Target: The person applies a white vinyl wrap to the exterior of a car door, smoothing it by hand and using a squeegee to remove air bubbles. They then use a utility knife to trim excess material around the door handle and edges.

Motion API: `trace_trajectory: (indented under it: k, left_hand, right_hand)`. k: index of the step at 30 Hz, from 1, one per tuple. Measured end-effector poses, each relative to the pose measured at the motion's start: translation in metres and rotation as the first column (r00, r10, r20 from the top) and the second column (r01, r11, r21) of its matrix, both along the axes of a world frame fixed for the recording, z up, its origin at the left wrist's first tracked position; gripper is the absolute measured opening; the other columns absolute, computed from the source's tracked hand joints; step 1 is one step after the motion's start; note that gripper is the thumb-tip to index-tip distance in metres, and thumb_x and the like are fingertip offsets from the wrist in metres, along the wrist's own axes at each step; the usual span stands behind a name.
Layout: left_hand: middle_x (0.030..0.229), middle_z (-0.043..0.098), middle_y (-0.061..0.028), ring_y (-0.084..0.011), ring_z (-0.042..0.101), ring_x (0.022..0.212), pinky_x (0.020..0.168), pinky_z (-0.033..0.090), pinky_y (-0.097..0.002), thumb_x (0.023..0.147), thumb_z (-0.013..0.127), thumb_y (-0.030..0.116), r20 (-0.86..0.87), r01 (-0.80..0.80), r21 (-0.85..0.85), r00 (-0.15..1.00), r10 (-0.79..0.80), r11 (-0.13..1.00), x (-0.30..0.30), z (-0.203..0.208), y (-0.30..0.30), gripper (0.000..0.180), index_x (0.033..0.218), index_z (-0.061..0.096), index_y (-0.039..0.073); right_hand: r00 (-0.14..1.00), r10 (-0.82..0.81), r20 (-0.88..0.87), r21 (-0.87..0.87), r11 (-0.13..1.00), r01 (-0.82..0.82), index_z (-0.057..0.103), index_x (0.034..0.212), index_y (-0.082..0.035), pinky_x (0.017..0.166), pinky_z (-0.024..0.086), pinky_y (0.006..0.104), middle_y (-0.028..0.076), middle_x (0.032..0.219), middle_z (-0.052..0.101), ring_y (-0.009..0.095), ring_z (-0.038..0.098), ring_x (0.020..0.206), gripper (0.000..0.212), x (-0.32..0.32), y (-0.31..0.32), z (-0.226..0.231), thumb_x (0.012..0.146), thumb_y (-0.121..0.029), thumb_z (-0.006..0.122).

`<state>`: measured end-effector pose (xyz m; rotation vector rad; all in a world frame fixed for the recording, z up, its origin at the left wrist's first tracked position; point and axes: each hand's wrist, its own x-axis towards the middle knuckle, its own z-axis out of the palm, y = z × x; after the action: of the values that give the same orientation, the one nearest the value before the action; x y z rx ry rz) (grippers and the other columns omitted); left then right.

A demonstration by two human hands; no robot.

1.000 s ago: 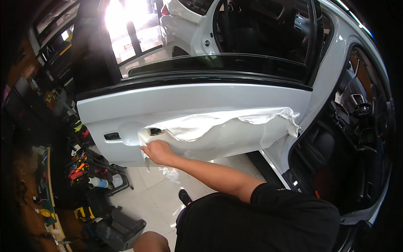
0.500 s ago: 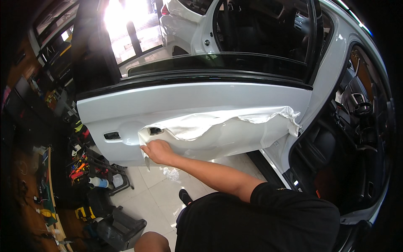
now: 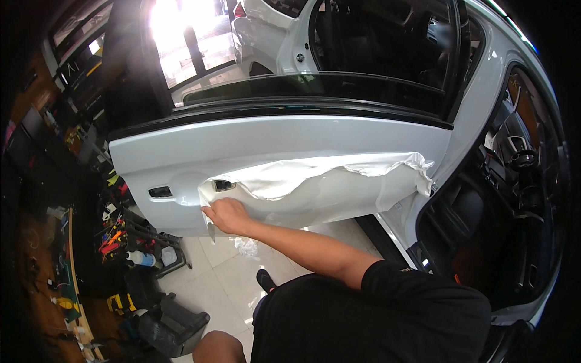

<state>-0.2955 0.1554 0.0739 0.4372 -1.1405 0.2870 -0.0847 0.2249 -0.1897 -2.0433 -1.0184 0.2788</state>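
My right hand (image 3: 226,215) comes across from the right with its fingers curled closed. It grips the left edge of a thin white film (image 3: 290,175) on the outside of a silver-white car door (image 3: 339,136). A loose corner of the film hangs below my fist. The film's upper part is crumpled and folded, with a ragged flap reaching toward the door's right end. A dark handle recess (image 3: 224,186) shows right above my hand, and a second dark opening (image 3: 161,192) lies farther left. My left hand is out of view.
On the left, a cart holds coloured hand tools (image 3: 112,236) and a spray bottle (image 3: 141,259). A black stool (image 3: 172,327) stands nearer. Crumpled clear plastic (image 3: 245,247) lies on the tiled floor. The car's open front, with a seat (image 3: 463,224), is at right.
The view has shifted slightly, with the door a little higher in it. My right hand keeps its grip at the film's edge, and the film looks almost the same.
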Motion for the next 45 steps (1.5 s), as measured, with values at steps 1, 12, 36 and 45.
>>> trace_trajectory:
  k: [1,12,36,45]
  left_hand:
    - [0.087,0.069,-0.0087,-0.0174,0.058,0.058,0.053,0.045,-0.0331,0.091,0.050,-0.004,0.001,0.001,-0.005,1.000,-0.001,1.000,0.000,0.000,0.000,0.024,0.082,0.072,0.000]
    - [0.085,0.069,-0.0082,-0.0161,0.056,0.054,0.049,0.042,-0.0313,0.088,0.050,-0.006,-0.049,-0.016,-0.045,0.999,0.014,0.999,0.004,0.002,-0.003,0.024,0.077,0.071,0.000]
    - [0.088,0.070,-0.0088,-0.0140,0.053,0.053,0.047,0.041,-0.0307,0.088,0.048,-0.007,-0.035,0.010,-0.088,0.999,-0.013,0.996,0.014,-0.003,-0.006,0.026,0.076,0.070,0.000]
    - [0.086,0.069,-0.0082,-0.0146,0.054,0.054,0.048,0.041,-0.0316,0.087,0.049,-0.008,-0.037,0.000,-0.086,0.999,-0.004,0.996,0.014,-0.003,-0.007,0.026,0.074,0.069,0.000]
  right_hand:
    - [1.000,0.004,0.001,-0.001,1.000,-0.004,0.068,0.072,0.005,0.077,0.049,0.0561,0.029,0.077,0.066,0.047,0.065,0.079,0.052,-0.001,0.001,0.001,0.099,-0.036,0.053]
    - [1.000,-0.013,0.000,-0.056,0.998,0.013,0.069,0.075,0.005,0.079,0.050,0.0548,0.028,0.078,0.067,0.046,0.066,0.081,0.052,0.002,0.002,-0.001,0.100,-0.038,0.052]
    - [1.000,0.006,-0.004,-0.037,0.999,-0.006,0.068,0.074,0.005,0.077,0.050,0.0557,0.029,0.079,0.067,0.046,0.066,0.080,0.053,0.002,0.002,-0.001,0.100,-0.038,0.052]
    - [1.000,-0.003,0.010,-0.013,1.000,0.003,0.069,0.074,0.004,0.076,0.051,0.0551,0.028,0.079,0.067,0.046,0.066,0.079,0.052,0.003,0.003,-0.006,0.100,-0.038,0.052]
